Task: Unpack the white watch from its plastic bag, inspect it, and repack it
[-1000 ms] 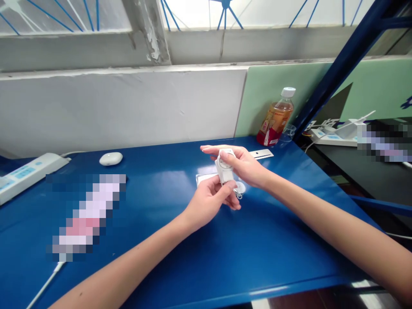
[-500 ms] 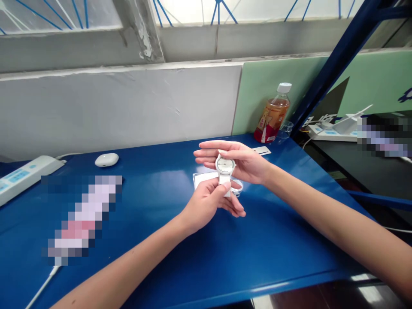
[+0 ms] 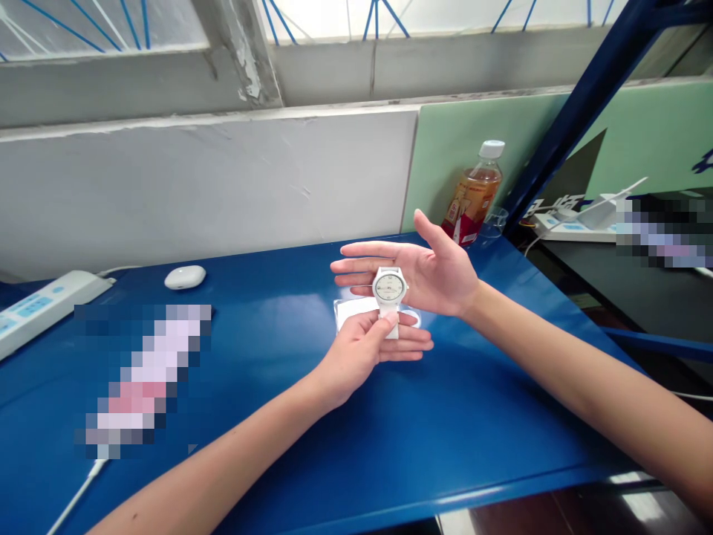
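A white wristwatch (image 3: 389,287) with a round pale dial faces up in the middle of the head view. My left hand (image 3: 362,345) pinches its white strap between thumb and fingers, the fingertips stretched out to the right beneath it. Just behind the watch, my right hand (image 3: 428,273) is open, palm toward me, fingers pointing left and thumb raised. The watch case overlaps the right palm and fingers; whether they touch I cannot tell. A clear and white flat item (image 3: 346,307) lies on the desk under the hands, mostly covered by them.
The blue desk (image 3: 267,446) carries a white earbud case (image 3: 185,277), a white power strip (image 3: 50,305) and a blurred-out phone-like object (image 3: 156,364) with a white cable. A drink bottle (image 3: 474,197) stands at the back right beside a blue metal post (image 3: 579,111).
My right thumb has lifted off the top of the watch and now points up, leaving that hand open. My left fingers have straightened under the strap.
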{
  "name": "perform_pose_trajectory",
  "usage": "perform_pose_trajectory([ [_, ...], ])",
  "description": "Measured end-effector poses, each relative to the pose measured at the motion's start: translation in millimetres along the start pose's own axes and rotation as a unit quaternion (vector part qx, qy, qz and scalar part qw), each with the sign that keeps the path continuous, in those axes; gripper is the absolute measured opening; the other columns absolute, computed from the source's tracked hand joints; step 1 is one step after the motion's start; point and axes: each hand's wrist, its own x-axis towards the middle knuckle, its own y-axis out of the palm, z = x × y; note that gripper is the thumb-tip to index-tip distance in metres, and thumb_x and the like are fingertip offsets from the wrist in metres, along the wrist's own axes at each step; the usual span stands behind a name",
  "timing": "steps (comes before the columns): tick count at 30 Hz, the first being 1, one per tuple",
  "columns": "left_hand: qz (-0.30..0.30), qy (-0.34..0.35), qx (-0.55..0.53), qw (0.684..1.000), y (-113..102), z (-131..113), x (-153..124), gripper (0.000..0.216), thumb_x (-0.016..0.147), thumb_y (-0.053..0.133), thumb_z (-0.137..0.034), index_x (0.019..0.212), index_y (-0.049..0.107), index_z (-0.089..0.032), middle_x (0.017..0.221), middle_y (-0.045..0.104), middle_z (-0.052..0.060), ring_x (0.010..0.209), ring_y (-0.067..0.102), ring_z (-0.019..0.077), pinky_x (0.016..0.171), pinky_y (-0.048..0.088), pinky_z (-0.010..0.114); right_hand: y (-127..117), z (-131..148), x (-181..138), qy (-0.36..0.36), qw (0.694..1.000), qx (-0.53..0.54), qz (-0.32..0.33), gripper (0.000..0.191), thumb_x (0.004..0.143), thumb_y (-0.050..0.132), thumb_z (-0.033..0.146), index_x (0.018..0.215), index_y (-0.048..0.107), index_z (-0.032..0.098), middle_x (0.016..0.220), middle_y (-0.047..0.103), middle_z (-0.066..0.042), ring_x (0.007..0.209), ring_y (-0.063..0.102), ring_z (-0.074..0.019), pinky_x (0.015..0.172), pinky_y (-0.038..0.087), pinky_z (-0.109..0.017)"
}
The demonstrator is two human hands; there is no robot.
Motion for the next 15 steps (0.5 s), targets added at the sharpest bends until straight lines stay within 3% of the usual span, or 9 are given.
perform_pose_trajectory([
  [15,0.008,0.026,0.056,0.998,2.0,-0.8,-2.5,0.043,0.089,0.064,-0.050,0.102,0.066,-0.008,0.092,0.078,0.017,0.090,0.076,0.0311,0.084,0.058,0.044,-0.1,-5.9,0.4,0.015,1.000,0.008,0.003,0.070,0.092,0.033,0.072,0.114,0.071,0.018,0.128,0.069,-0.014,0.123,0.061,-0.0322,0.104,0.046,-0.049],
])
